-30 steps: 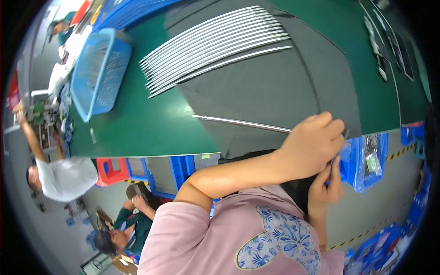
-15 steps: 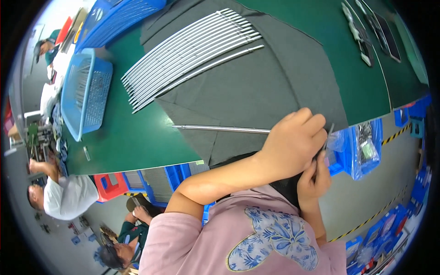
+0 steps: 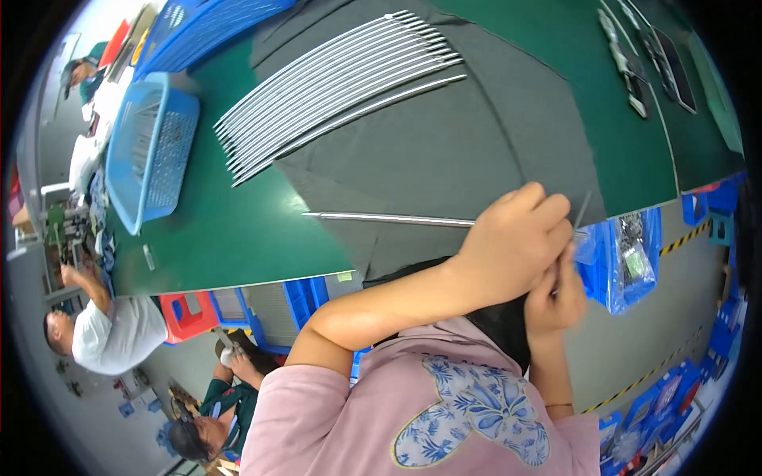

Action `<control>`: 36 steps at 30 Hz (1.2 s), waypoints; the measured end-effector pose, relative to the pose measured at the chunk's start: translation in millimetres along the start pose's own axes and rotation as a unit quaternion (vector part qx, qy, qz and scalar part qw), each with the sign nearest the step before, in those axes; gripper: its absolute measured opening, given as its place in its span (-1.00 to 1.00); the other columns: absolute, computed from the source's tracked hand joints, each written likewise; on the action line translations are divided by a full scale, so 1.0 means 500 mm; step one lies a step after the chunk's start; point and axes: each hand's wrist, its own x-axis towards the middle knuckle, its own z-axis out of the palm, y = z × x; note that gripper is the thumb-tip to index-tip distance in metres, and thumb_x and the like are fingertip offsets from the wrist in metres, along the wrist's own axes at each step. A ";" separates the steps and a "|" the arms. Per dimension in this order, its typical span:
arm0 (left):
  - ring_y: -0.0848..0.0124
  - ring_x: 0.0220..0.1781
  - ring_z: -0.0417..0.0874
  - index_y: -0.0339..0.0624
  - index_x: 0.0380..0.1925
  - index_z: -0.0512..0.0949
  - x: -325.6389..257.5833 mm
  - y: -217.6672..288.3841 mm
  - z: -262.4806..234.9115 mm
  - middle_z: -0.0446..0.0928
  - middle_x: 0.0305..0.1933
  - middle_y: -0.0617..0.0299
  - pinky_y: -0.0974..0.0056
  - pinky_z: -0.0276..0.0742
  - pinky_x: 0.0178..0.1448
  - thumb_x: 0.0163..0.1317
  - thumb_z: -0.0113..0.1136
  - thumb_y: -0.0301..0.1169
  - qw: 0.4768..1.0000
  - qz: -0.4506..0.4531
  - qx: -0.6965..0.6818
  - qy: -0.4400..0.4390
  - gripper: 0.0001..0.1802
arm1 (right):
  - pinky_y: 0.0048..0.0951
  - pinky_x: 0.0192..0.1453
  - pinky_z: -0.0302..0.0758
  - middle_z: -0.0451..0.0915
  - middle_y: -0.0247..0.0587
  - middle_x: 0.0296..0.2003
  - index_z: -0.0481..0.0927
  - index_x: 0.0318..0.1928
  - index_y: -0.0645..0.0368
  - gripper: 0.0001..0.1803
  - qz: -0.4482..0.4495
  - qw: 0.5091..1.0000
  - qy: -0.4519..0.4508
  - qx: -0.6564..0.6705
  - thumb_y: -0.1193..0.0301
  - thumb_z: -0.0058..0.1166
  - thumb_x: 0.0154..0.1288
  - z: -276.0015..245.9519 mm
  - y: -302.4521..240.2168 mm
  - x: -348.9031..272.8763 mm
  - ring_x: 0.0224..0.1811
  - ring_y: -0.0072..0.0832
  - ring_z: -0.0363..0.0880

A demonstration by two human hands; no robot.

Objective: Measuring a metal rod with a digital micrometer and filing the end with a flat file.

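Note:
A long shiny metal rod (image 3: 397, 219) lies over the dark cloth, its thin tip toward the left. My left hand (image 3: 520, 238) is closed around the rod's right part, close to the table's front edge. Just right of it and a little lower, my right hand (image 3: 558, 300) is pinched shut. A thin grey strip (image 3: 584, 208) slants up from between the hands and seems held in my right fingers; its lower part is hidden. Farther back, a row of similar metal rods (image 3: 333, 91) lies side by side, with a single rod (image 3: 373, 105) slightly apart.
The dark cloth (image 3: 444, 159) covers part of the green table (image 3: 230, 246). A light blue basket (image 3: 171, 159) stands left, a blue crate (image 3: 214, 36) behind it. Tools (image 3: 623, 59) lie far right. A bag-lined blue bin (image 3: 627, 270) sits beyond the front edge. Co-workers sit at left.
My right hand has shifted slightly right, and the grey strip has moved up and right. My left hand stays closed on the rod. The whole view has tilted slightly.

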 end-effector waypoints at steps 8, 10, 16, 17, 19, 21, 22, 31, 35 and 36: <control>0.23 -0.41 0.42 -0.20 -0.50 0.53 0.014 -0.011 -0.034 0.39 -0.42 0.20 0.22 0.40 -0.39 -0.29 0.22 -0.55 0.998 0.018 0.034 -0.042 -0.78 | -0.41 -0.69 0.17 0.29 -0.30 -0.77 0.56 0.03 0.40 -0.51 -0.021 0.999 0.026 0.033 0.69 0.08 -0.03 0.015 -0.014 0.033 -0.81 -0.43 0.26; 0.23 -0.40 0.44 -0.24 -0.44 0.56 0.012 -0.016 -0.029 0.43 -0.40 0.21 0.22 0.41 -0.39 -0.30 0.21 -0.60 0.998 0.035 0.019 -0.050 -0.72 | -0.44 -0.68 0.16 0.28 -0.36 -0.76 0.60 -0.01 0.35 -0.51 -0.006 0.999 0.039 0.024 0.66 0.09 -0.08 0.016 -0.018 0.000 -0.80 -0.48 0.25; 0.25 -0.41 0.42 -0.26 -0.42 0.57 0.018 -0.012 -0.022 0.43 -0.41 0.21 0.25 0.40 -0.38 -0.21 0.25 -0.62 0.997 0.048 0.042 -0.049 -0.76 | -0.48 -0.67 0.17 0.28 -0.39 -0.76 0.60 -0.01 0.33 -0.53 0.000 0.999 0.036 0.016 0.64 0.10 -0.06 0.020 -0.012 0.023 -0.79 -0.51 0.25; 0.26 -0.43 0.42 -0.25 -0.43 0.56 0.019 -0.013 -0.019 0.43 -0.42 0.22 0.25 0.39 -0.38 -0.22 0.26 -0.62 0.997 0.053 0.043 -0.044 -0.76 | -0.48 -0.66 0.17 0.28 -0.39 -0.76 0.60 -0.01 0.33 -0.53 0.001 0.999 0.040 0.018 0.64 0.10 -0.05 0.020 -0.011 0.000 -0.78 -0.52 0.26; 0.26 -0.43 0.42 -0.25 -0.43 0.56 0.019 -0.016 -0.021 0.44 -0.41 0.22 0.25 0.39 -0.38 -0.22 0.26 -0.62 0.996 0.058 0.046 -0.047 -0.75 | -0.49 -0.65 0.19 0.28 -0.39 -0.76 0.59 0.00 0.32 -0.52 0.009 0.999 0.039 0.018 0.63 0.11 -0.04 0.017 -0.020 -0.010 -0.78 -0.50 0.26; 0.26 -0.43 0.42 -0.25 -0.43 0.56 0.019 -0.014 -0.024 0.44 -0.41 0.22 0.25 0.39 -0.38 -0.23 0.25 -0.62 0.996 0.060 0.052 -0.049 -0.75 | -0.49 -0.66 0.19 0.28 -0.39 -0.76 0.60 0.00 0.32 -0.53 0.001 0.999 0.047 0.027 0.63 0.11 -0.05 0.029 -0.014 0.023 -0.79 -0.50 0.26; 0.24 -0.43 0.42 -0.25 -0.43 0.55 0.022 -0.015 -0.031 0.44 -0.41 0.21 0.24 0.38 -0.38 -0.25 0.25 -0.61 0.996 0.055 0.051 -0.049 -0.74 | -0.48 -0.67 0.19 0.28 -0.39 -0.76 0.60 -0.01 0.32 -0.53 -0.012 0.997 0.059 0.042 0.63 0.11 -0.05 0.040 -0.015 0.039 -0.80 -0.49 0.25; 0.25 -0.42 0.40 -0.21 -0.44 0.53 0.008 -0.003 -0.014 0.38 -0.41 0.23 0.24 0.39 -0.41 -0.26 0.20 -0.54 0.999 0.013 0.011 -0.047 -0.76 | -0.36 -0.65 0.27 0.50 -0.10 -0.66 0.57 -0.06 0.50 -0.63 -0.030 0.998 0.041 0.021 0.70 0.11 0.04 0.018 -0.002 0.032 -0.76 -0.32 0.39; 0.26 -0.42 0.38 -0.19 -0.50 0.50 0.007 0.000 -0.007 0.32 -0.43 0.23 0.26 0.38 -0.40 -0.23 0.19 -0.48 1.000 0.004 0.015 -0.020 -0.81 | -0.36 -0.62 0.29 0.58 0.00 -0.58 0.57 -0.05 0.50 -0.62 -0.025 0.998 0.009 0.050 0.71 0.13 0.04 0.009 0.013 -0.026 -0.74 -0.30 0.40; 0.27 -0.42 0.37 -0.18 -0.53 0.48 0.009 0.000 -0.003 0.30 -0.44 0.23 0.26 0.38 -0.40 -0.24 0.19 -0.46 1.000 0.007 0.020 -0.014 -0.83 | -0.36 -0.62 0.29 0.58 0.00 -0.58 0.57 -0.05 0.50 -0.62 -0.033 0.998 0.008 0.059 0.71 0.13 0.04 0.016 0.023 -0.018 -0.74 -0.30 0.40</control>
